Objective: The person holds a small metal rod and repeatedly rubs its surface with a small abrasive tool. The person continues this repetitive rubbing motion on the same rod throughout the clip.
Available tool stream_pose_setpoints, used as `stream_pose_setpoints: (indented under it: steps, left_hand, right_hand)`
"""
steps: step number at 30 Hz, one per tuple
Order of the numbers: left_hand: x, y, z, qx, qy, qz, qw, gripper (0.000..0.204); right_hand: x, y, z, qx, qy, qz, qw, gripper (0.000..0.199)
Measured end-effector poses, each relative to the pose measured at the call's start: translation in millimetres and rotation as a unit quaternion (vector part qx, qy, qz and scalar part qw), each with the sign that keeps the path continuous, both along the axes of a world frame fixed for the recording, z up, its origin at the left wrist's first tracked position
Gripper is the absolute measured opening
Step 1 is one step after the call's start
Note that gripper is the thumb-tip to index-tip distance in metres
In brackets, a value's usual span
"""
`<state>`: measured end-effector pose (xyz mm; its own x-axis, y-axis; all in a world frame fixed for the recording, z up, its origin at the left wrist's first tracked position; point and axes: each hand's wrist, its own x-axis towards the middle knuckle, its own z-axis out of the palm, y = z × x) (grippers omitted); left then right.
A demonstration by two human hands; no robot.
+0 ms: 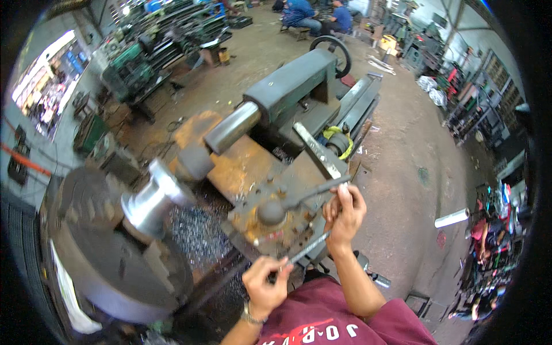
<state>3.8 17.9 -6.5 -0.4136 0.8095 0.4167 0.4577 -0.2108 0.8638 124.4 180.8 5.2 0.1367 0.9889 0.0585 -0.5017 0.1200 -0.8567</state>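
A narrow grey metal strip [308, 248], perhaps a rule or caliper beam, spans between my hands at a slant. My left hand [265, 286] pinches its lower end, thumb and forefinger together. Its upper end runs into the curled fingers of my right hand [345, 217]. That hand is beside the tip of the dark tool-post lever [316, 190]; whether it touches the lever is unclear. Below the lever is the rounded tool-post knob [271, 213]. To the left, a shiny flanged metal workpiece [152, 201] sits between the large lathe chuck [118, 259] and the tailstock centre [195, 162].
The tailstock [293, 86] with its handwheel [339, 49] stands beyond the tool post. Metal chips [201, 241] pile under the workpiece. A yellow-green cloth [339, 141] lies by the carriage. Other machines [138, 69] line the back left; seated people [307, 17] are far off.
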Motion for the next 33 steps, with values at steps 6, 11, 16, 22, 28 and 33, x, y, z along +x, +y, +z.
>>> stream_pose_setpoints:
  steps: [6,11,16,22,28,33]
  left_hand:
    - [-6.6,-7.4,17.8,-0.050,-0.056,-0.044,0.996,0.011]
    - [-22.1,-18.2,40.4,-0.042,-0.017,-0.135,0.990,0.013]
    - [-35.8,-19.1,31.8,-0.046,-0.156,-0.243,0.956,0.015]
    - [-46.8,-12.6,1.6,-0.059,-0.164,-0.268,0.947,0.022]
    - [-53.0,-4.9,-13.2,-0.024,-0.194,-0.297,0.935,0.023]
    - [-60.8,1.1,-23.9,0.006,-0.197,-0.346,0.917,0.026]
  right_hand:
    - [28.6,-21.4,23.9,0.002,0.020,0.178,0.984,0.019]
    - [65.8,-72.1,58.5,0.068,0.000,0.168,0.983,0.019]
    - [64.9,-146.4,58.9,0.055,-0.078,0.157,0.983,0.017]
    - [55.1,-175.4,40.7,0.074,-0.077,0.126,0.986,0.014]
    - [42.2,-198.8,34.2,0.079,-0.084,0.097,0.989,0.014]
    - [30.1,-218.3,23.0,0.109,-0.136,0.043,0.984,0.009]
